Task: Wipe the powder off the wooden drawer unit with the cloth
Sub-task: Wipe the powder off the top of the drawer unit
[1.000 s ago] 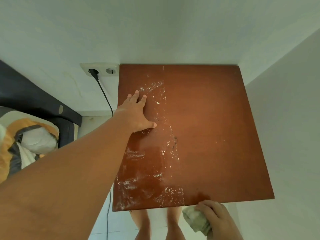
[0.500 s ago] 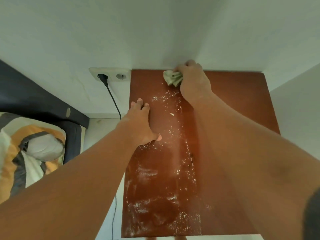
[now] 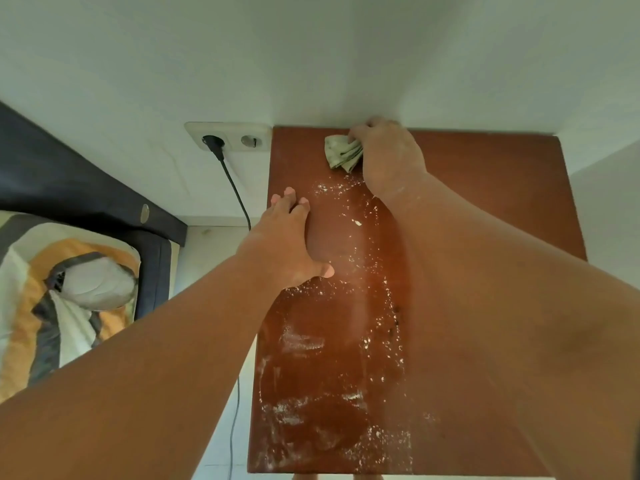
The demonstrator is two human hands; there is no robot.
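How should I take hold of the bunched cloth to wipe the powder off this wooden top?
Grip the cloth by its gathered end, coming from above on the right, as the right hand does: the folds fan out leftward, so the loose end lies toward the powder. The left hand rests flat on the drawer unit.

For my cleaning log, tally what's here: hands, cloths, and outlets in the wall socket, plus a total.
Bare hands: 2, left hand, right hand
Cloths: 1, crumpled pale green cloth
Outlets: 2, in the white plastic wall socket
Total: 5
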